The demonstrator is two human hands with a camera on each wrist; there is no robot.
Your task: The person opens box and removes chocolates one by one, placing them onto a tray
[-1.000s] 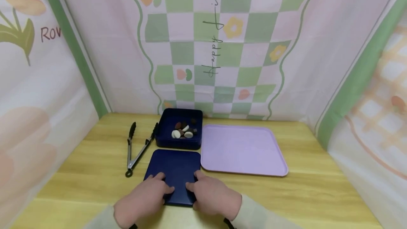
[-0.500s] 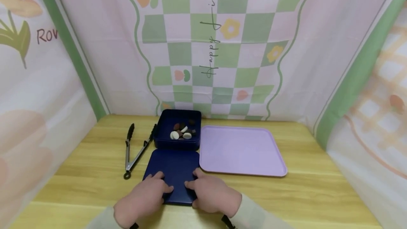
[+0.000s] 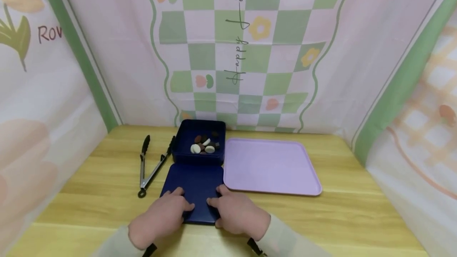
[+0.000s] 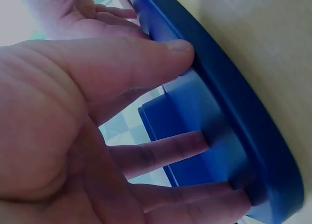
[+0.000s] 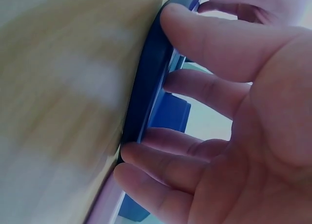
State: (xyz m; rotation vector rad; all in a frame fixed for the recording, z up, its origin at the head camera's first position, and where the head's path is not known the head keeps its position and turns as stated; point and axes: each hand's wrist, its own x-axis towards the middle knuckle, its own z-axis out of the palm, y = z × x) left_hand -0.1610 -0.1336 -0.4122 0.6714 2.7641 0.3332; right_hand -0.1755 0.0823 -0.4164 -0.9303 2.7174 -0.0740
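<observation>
A flat dark blue square lid (image 3: 198, 183) lies on the table right in front of a matching dark blue box (image 3: 200, 158). Several small white, brown and black pieces (image 3: 203, 146) lie inside the box. My left hand (image 3: 162, 213) is on the lid's near left corner; in the left wrist view its thumb touches the rim and its straight, spread fingers touch the surface. At the near right corner, my right hand (image 3: 237, 213) touches the lid with its thumb at the near edge and its extended fingers along the right side.
A pair of tongs (image 3: 151, 173) lies spread on the table left of the box and lid, one tip against the box. To the right is a purple tray (image 3: 271, 165). Printed curtains (image 3: 235, 58) hang behind and at both sides of the wooden table (image 3: 342, 209).
Both hands have slid the lid slightly forward, and the narrow gap to the box has closed. The view has shifted a little. The box, tongs and tray stay in place.
</observation>
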